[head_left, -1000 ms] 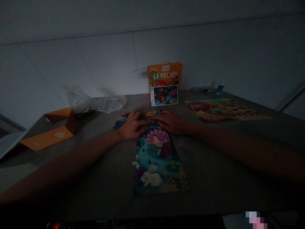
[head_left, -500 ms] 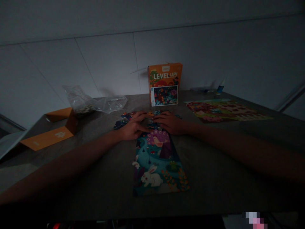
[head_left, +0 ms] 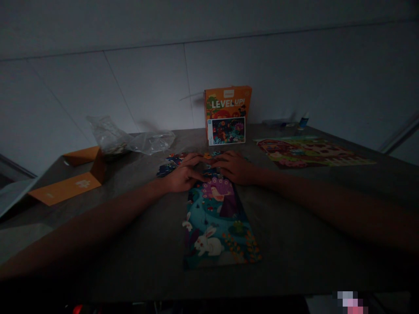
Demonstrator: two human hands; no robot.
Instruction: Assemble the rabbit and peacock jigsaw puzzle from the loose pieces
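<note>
A jigsaw puzzle (head_left: pixel 212 222) with white rabbits, a frog and a purple peacock lies flat on the table in front of me, its near part joined. My left hand (head_left: pixel 183 176) rests over its far left part, fingers stretched out and apart. Across from it, my right hand (head_left: pixel 237 169) lies flat on the far right part, fingers spread. Dark puzzle pieces (head_left: pixel 165 169) show beyond and left of my left hand. What lies directly beneath both palms is hidden.
An orange "LEVEL UP!" box (head_left: pixel 228 102) stands at the back with a picture card (head_left: pixel 227 131) against it. Left are an open orange box (head_left: pixel 70 187) and clear plastic bags (head_left: pixel 109 135). Right are a farm puzzle (head_left: pixel 307 152) and a small bottle (head_left: pixel 303 120).
Both hands stay almost where they were over the far part of the puzzle. The whole view has shifted very slightly.
</note>
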